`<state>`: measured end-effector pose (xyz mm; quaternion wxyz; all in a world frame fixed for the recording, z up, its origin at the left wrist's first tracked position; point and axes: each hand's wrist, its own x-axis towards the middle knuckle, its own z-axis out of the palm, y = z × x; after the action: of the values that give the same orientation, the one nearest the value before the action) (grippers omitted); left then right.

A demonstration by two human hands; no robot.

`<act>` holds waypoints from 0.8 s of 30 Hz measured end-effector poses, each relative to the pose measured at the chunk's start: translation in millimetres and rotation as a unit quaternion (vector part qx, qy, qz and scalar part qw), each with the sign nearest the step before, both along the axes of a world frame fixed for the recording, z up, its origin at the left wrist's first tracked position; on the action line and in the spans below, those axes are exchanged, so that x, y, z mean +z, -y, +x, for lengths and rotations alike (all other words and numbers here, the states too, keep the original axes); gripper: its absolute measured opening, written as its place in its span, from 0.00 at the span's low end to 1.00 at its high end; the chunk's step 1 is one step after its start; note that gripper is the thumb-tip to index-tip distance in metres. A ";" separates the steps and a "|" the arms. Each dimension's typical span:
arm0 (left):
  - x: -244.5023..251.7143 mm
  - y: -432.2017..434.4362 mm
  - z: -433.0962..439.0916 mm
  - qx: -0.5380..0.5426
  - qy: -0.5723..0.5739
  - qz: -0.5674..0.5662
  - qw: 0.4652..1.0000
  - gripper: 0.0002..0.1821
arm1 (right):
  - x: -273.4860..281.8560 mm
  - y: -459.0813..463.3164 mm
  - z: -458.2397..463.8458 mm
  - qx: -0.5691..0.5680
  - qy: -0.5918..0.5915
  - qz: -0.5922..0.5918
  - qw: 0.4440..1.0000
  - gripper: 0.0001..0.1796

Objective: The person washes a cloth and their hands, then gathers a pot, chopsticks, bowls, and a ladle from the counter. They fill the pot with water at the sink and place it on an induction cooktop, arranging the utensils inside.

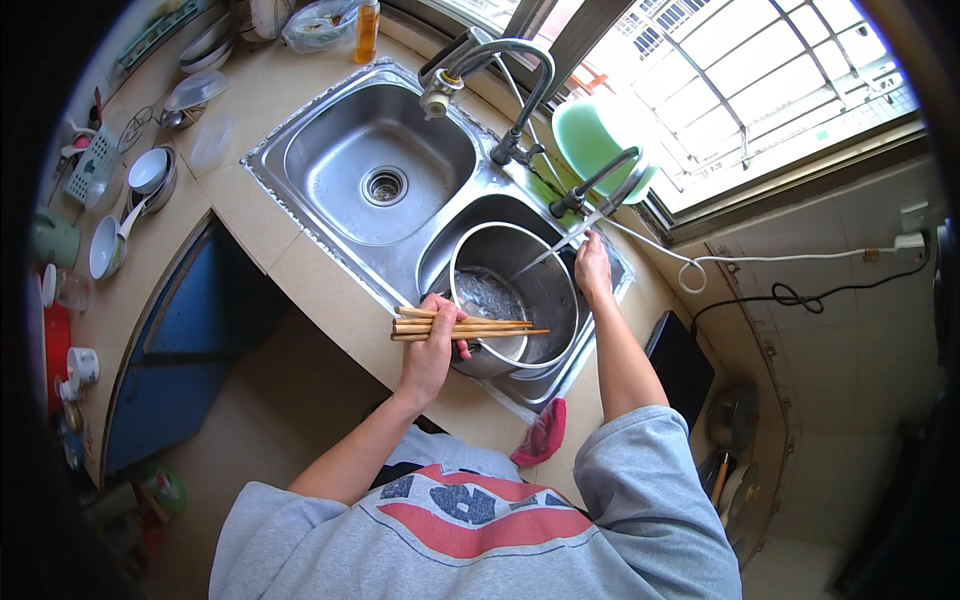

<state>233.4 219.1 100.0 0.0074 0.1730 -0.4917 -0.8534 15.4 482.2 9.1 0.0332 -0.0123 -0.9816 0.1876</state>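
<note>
Several wooden chopsticks (495, 328) are in my left hand (433, 341), which hovers at the near left rim of a deep metal pot (551, 300). Their tapered ends point right, over the pot's mouth. The pot stands in the right basin (495, 206) of a steel double sink. Water (556, 246) streams into it from the right tap (624, 180) and pools, rippling, on the bottom. Beside the pot's right wall is my right hand (593, 268), close below the tap; its fingertips are partly hidden, so whether it grips the pot's handle I cannot tell.
The left basin (322, 165) has a drain and a second tap (529, 52) above. A green plastic basin (596, 146) leans by the window. A red cloth (544, 433) hangs near the counter's front edge. Bowls (148, 171) and a ladle (109, 244) are at left.
</note>
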 end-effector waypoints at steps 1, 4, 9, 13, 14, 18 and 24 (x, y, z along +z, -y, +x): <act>-0.1 0.2 0.1 0.000 -0.003 -0.001 1.000 0.13 | 0.0 -0.1 -0.1 0.001 -0.002 -0.001 1.000 0.18; -0.3 0.6 0.1 -0.002 -0.004 -0.005 1.000 0.13 | 0.3 0.3 0.1 -0.002 -0.004 0.005 1.000 0.18; 0.1 1.0 0.5 -0.003 -0.007 -0.010 1.000 0.13 | 3.2 1.3 1.3 -0.004 0.005 0.017 1.000 0.18; 0.3 0.7 1.1 -0.001 -0.006 -0.008 1.000 0.13 | 6.8 2.1 3.0 0.001 0.003 0.021 1.000 0.18; 0.3 0.7 1.3 0.003 -0.007 -0.006 1.000 0.13 | 7.7 2.2 3.4 0.001 0.007 0.023 1.000 0.18; -0.1 0.8 1.7 -0.002 -0.006 -0.011 1.000 0.13 | 11.5 3.2 4.7 -0.002 0.017 0.034 0.999 0.19; -0.9 0.5 1.8 -0.001 -0.008 -0.013 1.000 0.12 | 17.4 5.9 5.6 -0.017 0.051 0.050 0.997 0.19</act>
<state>235.2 218.6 99.1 0.0129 0.1656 -0.5026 -0.8484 20.9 476.3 26.5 -0.0126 -0.0371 -0.9898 0.1368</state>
